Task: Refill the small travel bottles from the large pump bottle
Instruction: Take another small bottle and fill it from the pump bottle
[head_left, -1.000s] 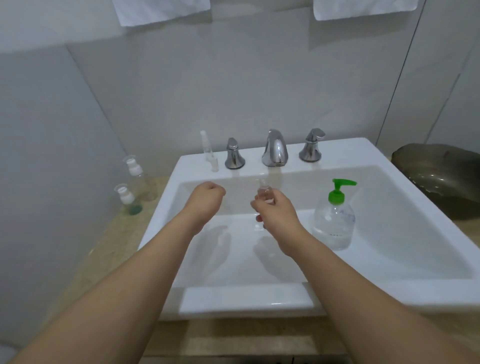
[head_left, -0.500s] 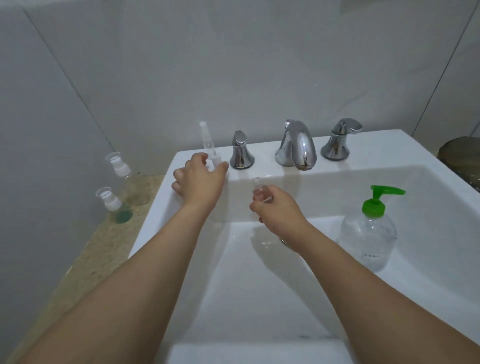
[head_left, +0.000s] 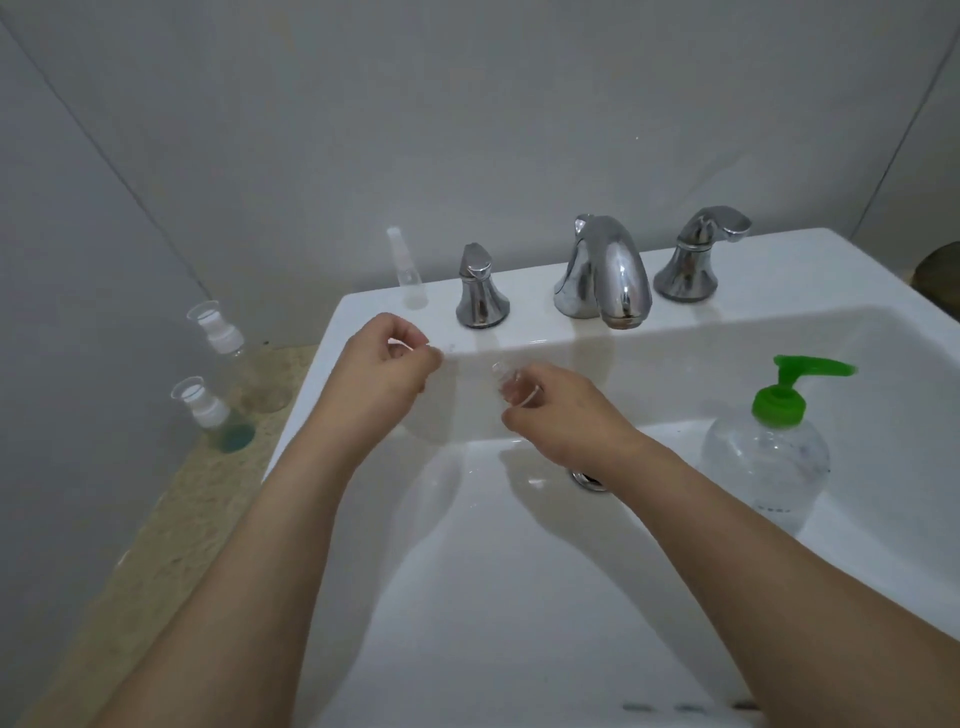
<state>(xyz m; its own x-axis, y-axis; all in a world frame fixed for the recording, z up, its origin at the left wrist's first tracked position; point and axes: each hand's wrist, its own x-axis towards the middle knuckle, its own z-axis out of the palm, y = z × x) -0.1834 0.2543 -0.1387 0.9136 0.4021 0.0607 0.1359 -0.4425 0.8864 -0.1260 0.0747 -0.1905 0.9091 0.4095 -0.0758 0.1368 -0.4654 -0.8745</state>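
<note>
- Right hand (head_left: 563, 415): held over the basin, fingers curled round a small clear travel bottle (head_left: 511, 387); only the bottle's open neck shows above the fingers, tilted toward the left hand.
- Left hand (head_left: 382, 384): held over the sink's left rim, fingers curled, thumb and forefinger pinching a thin white sprayer tube (head_left: 410, 343); the part below the tube is hidden inside the hand.
- The two hands are near each other but apart, the bottle neck lying between them.
- Large pump bottle (head_left: 766, 457): clear body, green pump head with its spout pointing right; it stands upright inside the basin, to the right of the right hand and not touched by either hand.
- Clear cap (head_left: 408, 270): tall, narrow and see-through, standing upright on the back ledge of the sink, just left of the left tap handle (head_left: 480, 291).
- Chrome spout (head_left: 605, 275) and right tap handle (head_left: 693, 260): set along the back ledge, behind the hands.
- White sink (head_left: 519, 623): rectangular; its drain (head_left: 589, 478) shows partly under the right wrist.
- Two spray bottles on the speckled bench (head_left: 171, 519), left of the sink: the nearer spray bottle (head_left: 215, 418) holds a little blue-green liquid; the farther spray bottle (head_left: 234, 353) appears clear; both are upright with clear overcaps.
</note>
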